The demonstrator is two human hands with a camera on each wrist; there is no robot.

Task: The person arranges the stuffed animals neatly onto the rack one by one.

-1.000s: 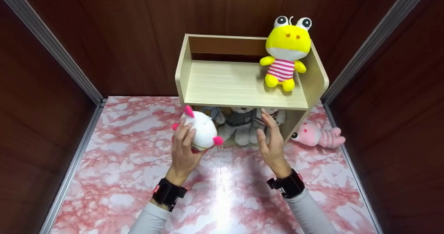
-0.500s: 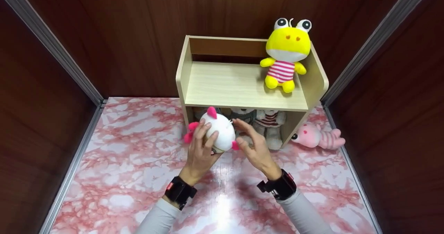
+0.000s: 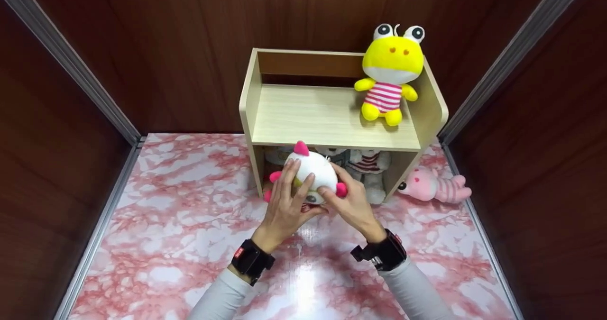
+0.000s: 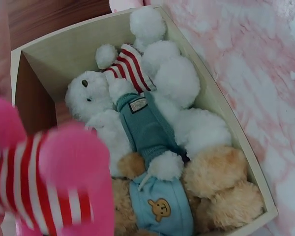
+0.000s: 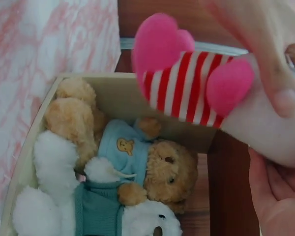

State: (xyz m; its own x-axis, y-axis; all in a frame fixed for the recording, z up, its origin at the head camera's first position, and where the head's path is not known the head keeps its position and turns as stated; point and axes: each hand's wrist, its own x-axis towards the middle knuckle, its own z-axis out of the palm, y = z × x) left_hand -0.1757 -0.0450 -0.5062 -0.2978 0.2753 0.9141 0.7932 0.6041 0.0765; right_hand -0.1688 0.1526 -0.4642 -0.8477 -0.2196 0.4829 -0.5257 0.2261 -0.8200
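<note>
Both hands hold a plush toy [image 3: 317,169] in front of the shelf's lower compartment. White-headed with bright pink ears and limbs, it wears a red-and-white striped body [image 5: 179,88]. My left hand [image 3: 284,204] grips it from the left, fingers spread over the head. On the other side my right hand [image 3: 353,205] pinches the head by the right ear, thumb in front. The toy's striped middle [image 4: 32,184] looms close in the left wrist view; its face is mostly hidden in the head view.
A small wooden shelf unit [image 3: 308,114] stands against the back wall. On its top board sits a yellow frog plush [image 3: 392,76]. Below are a striped-shirt white bear [image 3: 370,166], a green-clad white bear [image 4: 147,125] and a blue-shirted brown bear [image 5: 169,169]. A pink plush [image 3: 434,186] lies right of it.
The left hand has carried the plush toy rightward, its head turning a little. The right hand has moved in from the right and taken hold of the head too.
</note>
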